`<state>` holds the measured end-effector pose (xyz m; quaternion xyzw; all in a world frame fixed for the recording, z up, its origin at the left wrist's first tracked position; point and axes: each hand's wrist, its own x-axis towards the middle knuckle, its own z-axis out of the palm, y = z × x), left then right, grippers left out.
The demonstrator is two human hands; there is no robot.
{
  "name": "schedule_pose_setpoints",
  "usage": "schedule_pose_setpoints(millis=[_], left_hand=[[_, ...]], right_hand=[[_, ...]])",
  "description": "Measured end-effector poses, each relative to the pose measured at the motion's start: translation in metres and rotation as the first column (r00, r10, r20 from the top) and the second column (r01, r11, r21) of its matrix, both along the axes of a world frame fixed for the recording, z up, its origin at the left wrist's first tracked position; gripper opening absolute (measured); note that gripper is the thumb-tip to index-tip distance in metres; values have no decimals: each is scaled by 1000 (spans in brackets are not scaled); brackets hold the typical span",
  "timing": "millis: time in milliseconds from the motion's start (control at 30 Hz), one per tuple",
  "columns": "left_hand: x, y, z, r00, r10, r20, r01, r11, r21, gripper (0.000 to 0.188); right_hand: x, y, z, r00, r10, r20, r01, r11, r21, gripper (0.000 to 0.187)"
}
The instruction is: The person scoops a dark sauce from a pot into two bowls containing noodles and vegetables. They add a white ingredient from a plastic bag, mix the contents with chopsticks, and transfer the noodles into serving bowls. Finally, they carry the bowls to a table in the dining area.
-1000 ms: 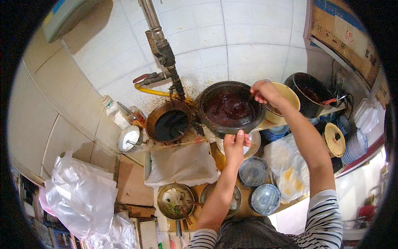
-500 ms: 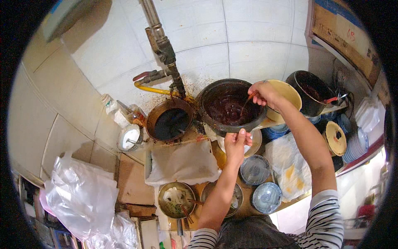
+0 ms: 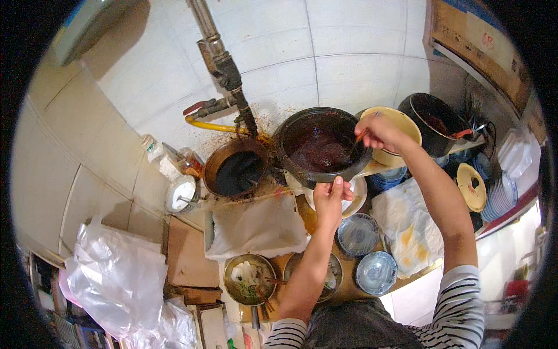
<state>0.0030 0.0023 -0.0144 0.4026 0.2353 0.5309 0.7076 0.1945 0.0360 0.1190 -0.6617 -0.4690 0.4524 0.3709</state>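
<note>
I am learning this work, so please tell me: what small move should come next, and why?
Probably a slow stir: the right hand holds a thin stick, its tip apparently in the dark sauce; the sauce looks uneven, and the left hand grips the near edge of the black pot.

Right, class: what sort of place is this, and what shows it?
Probably a kitchen, perhaps a small eatery's: a dark pot of dark-red mixture, chopsticks in a handled pan, and stacked dishes.

Left hand [image 3: 331,202]: thumb [image 3: 337,187] up, fingers [image 3: 347,191] curled, forearm [image 3: 308,262] slanting rightward; right hand [image 3: 383,132]: higher, fingers pinched, arm [image 3: 439,195] reaching leftward
</note>
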Motion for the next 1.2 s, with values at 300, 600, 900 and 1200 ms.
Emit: schedule_pose_setpoints(millis=[300,600,900,1200], left_hand=[[4,-4,6,1000,17,20,-17,1000,-6,15],[1,2,-2,1000,4,-9,-4,1000,-11,18],[3,-4,4,1000,13,4,-13,1000,-22,20],[-1,-1,-1,1000,17,-4,-17,1000,11,19]], right_hand=[[8,3,-3,996,-72,42,65,987,146,25],[6,4,10,997,30,75,-28,999,-29,23],[-35,71,-33,892,44,450,-266,856,443,23],[-54,16,5,898,435,61,-439,895,75,16]])
